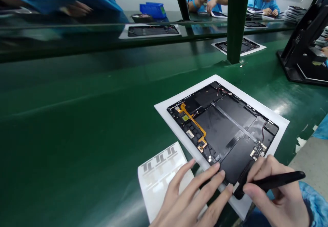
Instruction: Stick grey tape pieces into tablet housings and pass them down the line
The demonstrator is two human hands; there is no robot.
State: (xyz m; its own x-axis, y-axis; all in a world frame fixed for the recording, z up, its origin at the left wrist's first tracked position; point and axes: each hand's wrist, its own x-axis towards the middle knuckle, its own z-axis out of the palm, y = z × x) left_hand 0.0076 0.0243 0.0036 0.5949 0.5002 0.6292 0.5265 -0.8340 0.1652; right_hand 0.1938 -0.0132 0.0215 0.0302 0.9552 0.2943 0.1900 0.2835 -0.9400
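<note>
An opened tablet (217, 117) lies on a white sheet (176, 117), its inside facing up. Batteries, an orange flex cable (193, 121), a grey strip and a small circuit board (258, 150) show in it. My left hand (197, 196) is spread flat, fingertips on the tablet's near edge and over a sheet of grey stickers (159, 179). In my right hand (276, 186) is a slim black pen-shaped tool (284, 179), held over the near right corner. Its tip is hidden by my fingers. A small pale strip (236, 187) sits by my left fingertips.
A green post (238, 22) rises from the green bench (77, 134) beyond the tablet. Another opened tablet (249, 45) lies behind it. A black stand (302, 45) is at the right. Across the bench are a blue bin (153, 10) and people in blue.
</note>
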